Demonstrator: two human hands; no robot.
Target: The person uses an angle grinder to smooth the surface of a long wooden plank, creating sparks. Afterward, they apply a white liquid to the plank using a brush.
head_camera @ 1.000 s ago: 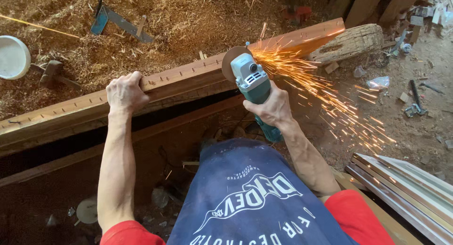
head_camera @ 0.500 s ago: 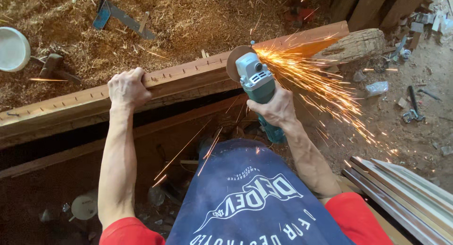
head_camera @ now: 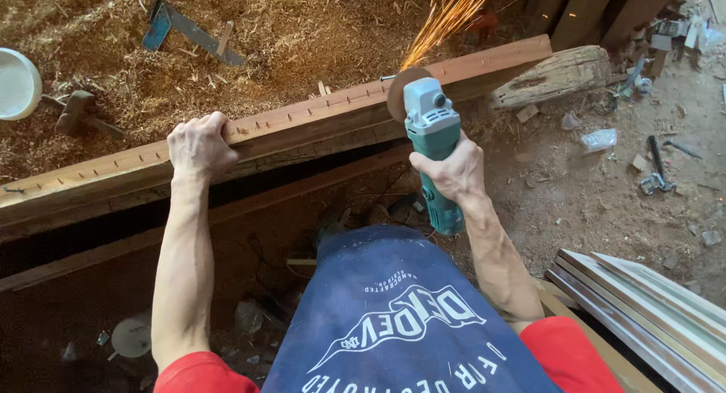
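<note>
My left hand (head_camera: 198, 145) is clamped over the top edge of the long reddish-brown wooden plank with a row of small notches (head_camera: 318, 113), fingers curled over its far side. My right hand (head_camera: 454, 173) is wrapped tight around the body of the teal and grey electric angle grinder (head_camera: 432, 139), whose round disc (head_camera: 397, 94) touches the plank's top edge just beyond the right hand, between my two hands but much nearer the right one. A spray of orange sparks (head_camera: 446, 18) shoots away from the disc, up and beyond the plank. The plank runs slanted across in front of both hands, its right end past the grinder and near a weathered grey log stub (head_camera: 556, 75). Beyond the left hand the ground is covered in sawdust and wood shavings (head_camera: 287, 30); a blue-handled metal square (head_camera: 189, 30) lies there, and further left a white round bowl (head_camera: 15, 83) beside a dark hammer (head_camera: 79, 113). To the right of the right hand, on bare dirt, lie a crumpled clear plastic bottle (head_camera: 599, 139) and a small dark tool (head_camera: 654, 170). Close to my right elbow sits a stack of pale grey metal strips (head_camera: 643, 302).
</note>
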